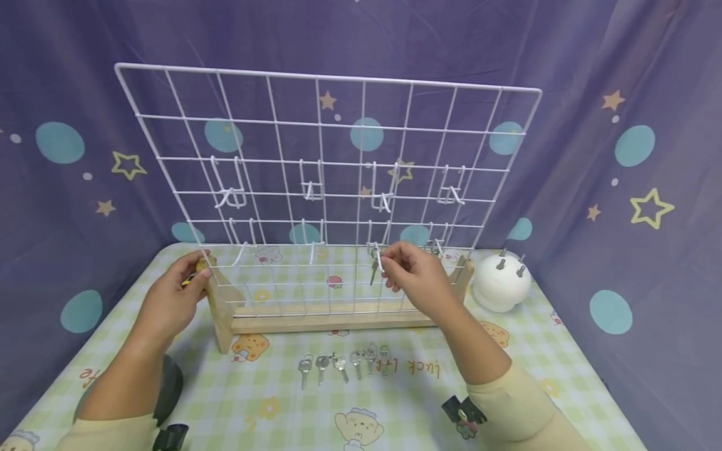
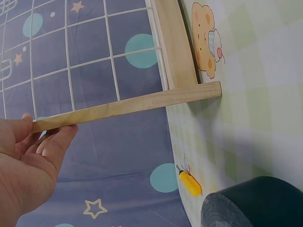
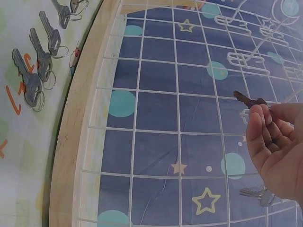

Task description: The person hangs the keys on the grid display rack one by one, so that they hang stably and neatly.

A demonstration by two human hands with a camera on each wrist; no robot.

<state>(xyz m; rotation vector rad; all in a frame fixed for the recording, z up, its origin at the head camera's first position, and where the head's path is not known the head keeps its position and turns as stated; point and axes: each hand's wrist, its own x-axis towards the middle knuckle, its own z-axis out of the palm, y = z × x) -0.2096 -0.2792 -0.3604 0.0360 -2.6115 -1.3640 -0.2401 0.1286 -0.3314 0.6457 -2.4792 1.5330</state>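
On my head feed, the left hand (image 1: 172,297) has its thumb and fingers clamped on the top of a pale wooden side upright (image 1: 219,307), at the left end of a white wire grid panel (image 1: 317,76). A long pale wooden crossbar (image 1: 333,322) runs along the foot of the grid. I have the right hand (image 1: 414,272) with thumb and fingers together, pinching a small dark metal key (image 1: 373,273) by its head end, blade pointing down. That key is at the 3rd white wire hook (image 1: 379,257) from the left in the lower row; I cannot tell whether its ring is on the hook. I count 8 hooks on the grid, 4 in each of 2 rows. My right wrist feed shows a silver metal key (image 3: 259,195) hanging near the right hand.

In front of the crossbar, 6 silver keys with rings (image 1: 356,364) lie in a row on a green-and-white checked tablecloth (image 1: 304,426), blades towards the near edge. Just beyond the right end of the grid I see a white rounded ball with metal pegs (image 1: 499,285). My left wrist feed shows a dark green cylinder (image 2: 265,203) and, near it, a small yellow-handled tool (image 2: 191,183)
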